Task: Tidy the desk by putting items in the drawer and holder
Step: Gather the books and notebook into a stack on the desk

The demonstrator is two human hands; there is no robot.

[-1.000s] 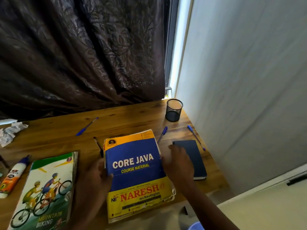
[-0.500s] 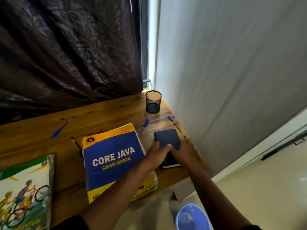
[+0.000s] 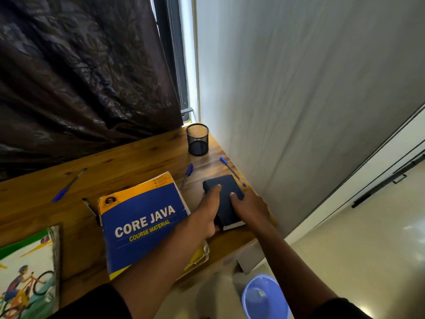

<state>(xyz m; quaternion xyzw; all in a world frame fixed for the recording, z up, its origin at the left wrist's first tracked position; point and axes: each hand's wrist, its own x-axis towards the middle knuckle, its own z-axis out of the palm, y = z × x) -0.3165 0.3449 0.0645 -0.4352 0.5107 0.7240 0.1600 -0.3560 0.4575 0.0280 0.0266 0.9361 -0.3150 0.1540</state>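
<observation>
Daylight comes in through a bright strip beside the dark curtain (image 3: 80,72), blown out to white at the counter's (image 3: 138,162) far right corner. It washes the wall (image 3: 299,88) pale and puts a sheen on the wood there. My forearms look dark and underlit. The floor (image 3: 368,249) shows soft glare spots. The wide lens bends straight lines near the edges, and the lower left corner looks soft.

A dark patterned curtain (image 3: 80,72) hangs behind the desk, beside a bright window strip (image 3: 189,65). A pale wall (image 3: 299,88) stands at right. A blue plastic basin (image 3: 264,298) sits on the glossy floor (image 3: 368,249).
</observation>
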